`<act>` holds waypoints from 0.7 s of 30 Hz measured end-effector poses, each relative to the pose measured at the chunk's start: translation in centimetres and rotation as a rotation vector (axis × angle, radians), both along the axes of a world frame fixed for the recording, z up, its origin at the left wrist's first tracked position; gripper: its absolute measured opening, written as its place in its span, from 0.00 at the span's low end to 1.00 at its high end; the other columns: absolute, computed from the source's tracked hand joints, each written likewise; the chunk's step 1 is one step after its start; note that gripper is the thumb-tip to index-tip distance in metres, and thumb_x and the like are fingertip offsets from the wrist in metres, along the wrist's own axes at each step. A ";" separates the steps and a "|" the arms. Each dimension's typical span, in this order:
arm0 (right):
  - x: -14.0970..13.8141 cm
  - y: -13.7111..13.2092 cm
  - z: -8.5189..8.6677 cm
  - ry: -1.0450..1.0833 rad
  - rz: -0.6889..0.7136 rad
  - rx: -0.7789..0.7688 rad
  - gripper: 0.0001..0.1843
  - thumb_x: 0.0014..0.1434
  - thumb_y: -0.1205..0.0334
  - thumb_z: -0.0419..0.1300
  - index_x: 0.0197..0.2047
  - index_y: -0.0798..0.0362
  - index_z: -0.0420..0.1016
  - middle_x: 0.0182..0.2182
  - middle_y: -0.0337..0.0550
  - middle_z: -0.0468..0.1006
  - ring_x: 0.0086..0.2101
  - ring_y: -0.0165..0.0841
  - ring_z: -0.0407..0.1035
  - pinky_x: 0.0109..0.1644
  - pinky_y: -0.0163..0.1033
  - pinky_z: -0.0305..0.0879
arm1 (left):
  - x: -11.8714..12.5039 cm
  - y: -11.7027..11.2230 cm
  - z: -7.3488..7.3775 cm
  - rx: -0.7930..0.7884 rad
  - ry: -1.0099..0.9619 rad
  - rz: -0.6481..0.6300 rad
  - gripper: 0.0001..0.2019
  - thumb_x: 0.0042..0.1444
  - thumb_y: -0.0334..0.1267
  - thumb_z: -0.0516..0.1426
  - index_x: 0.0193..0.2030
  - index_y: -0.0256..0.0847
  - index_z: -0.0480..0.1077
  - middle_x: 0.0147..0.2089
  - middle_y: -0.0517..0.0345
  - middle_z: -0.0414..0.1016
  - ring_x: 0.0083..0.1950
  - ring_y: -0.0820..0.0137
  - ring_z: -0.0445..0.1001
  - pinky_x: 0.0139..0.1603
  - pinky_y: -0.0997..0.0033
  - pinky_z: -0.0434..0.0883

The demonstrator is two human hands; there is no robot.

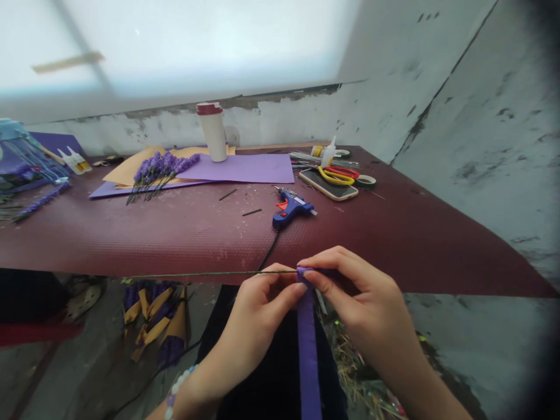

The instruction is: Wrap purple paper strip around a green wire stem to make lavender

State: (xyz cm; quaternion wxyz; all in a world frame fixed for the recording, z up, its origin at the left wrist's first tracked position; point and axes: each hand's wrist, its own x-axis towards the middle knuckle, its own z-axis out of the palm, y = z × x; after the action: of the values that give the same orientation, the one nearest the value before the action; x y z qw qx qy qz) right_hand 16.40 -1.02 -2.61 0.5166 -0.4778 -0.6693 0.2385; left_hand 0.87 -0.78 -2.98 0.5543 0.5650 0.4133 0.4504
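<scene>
My left hand [266, 312] pinches a thin green stem [196, 274] close to its right end, where it meets a purple strip [310, 356]. The stem runs out level to the left. My right hand [361, 294] is closed on the top of that strip, thumb and forefinger pressed at the stem's end. From the fingers the strip hangs straight down over my lap. Both hands are just off the table's front edge, almost touching. Beyond them a blue glue gun [291, 207] lies on its side on the table.
The dark red table [144, 233] holds purple flower sprigs [161, 166], purple sheets [245, 168], a lidded cup [213, 131], a phone [328, 185], yellow-and-red handled scissors [339, 175] and a glue bottle [329, 153]. Wrapped purple bouquets [153, 315] stand below at left. A black cord [269, 251] crosses the edge.
</scene>
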 end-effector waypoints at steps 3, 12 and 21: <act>0.0 0.0 0.1 -0.007 -0.014 0.027 0.06 0.60 0.66 0.63 0.33 0.47 0.80 0.30 0.38 0.81 0.31 0.33 0.75 0.33 0.35 0.73 | -0.1 0.0 0.1 -0.009 0.012 -0.012 0.05 0.60 0.37 0.61 0.37 0.41 0.80 0.38 0.57 0.81 0.41 0.66 0.75 0.45 0.71 0.69; 0.0 -0.3 -0.3 -0.118 -0.043 0.175 0.08 0.62 0.71 0.62 0.36 0.48 0.78 0.31 0.38 0.80 0.32 0.32 0.76 0.37 0.35 0.74 | 0.0 0.0 1.0 -0.127 -0.111 -0.045 0.10 0.60 0.41 0.62 0.31 0.38 0.79 0.29 0.62 0.73 0.32 0.72 0.68 0.36 0.74 0.66; 0.0 -0.5 -0.4 -0.181 -0.032 0.255 0.09 0.63 0.71 0.60 0.39 0.47 0.78 0.33 0.39 0.81 0.33 0.32 0.77 0.37 0.36 0.76 | -0.3 -0.1 0.3 -0.135 -0.123 -0.049 0.11 0.63 0.41 0.60 0.34 0.38 0.79 0.31 0.60 0.72 0.33 0.72 0.67 0.37 0.74 0.65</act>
State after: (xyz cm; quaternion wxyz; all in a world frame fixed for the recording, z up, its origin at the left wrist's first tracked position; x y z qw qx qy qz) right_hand 16.40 -1.52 -3.05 0.5143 -0.4384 -0.7303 0.0996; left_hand 0.61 -0.87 -2.67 0.6263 0.5077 0.3937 0.4417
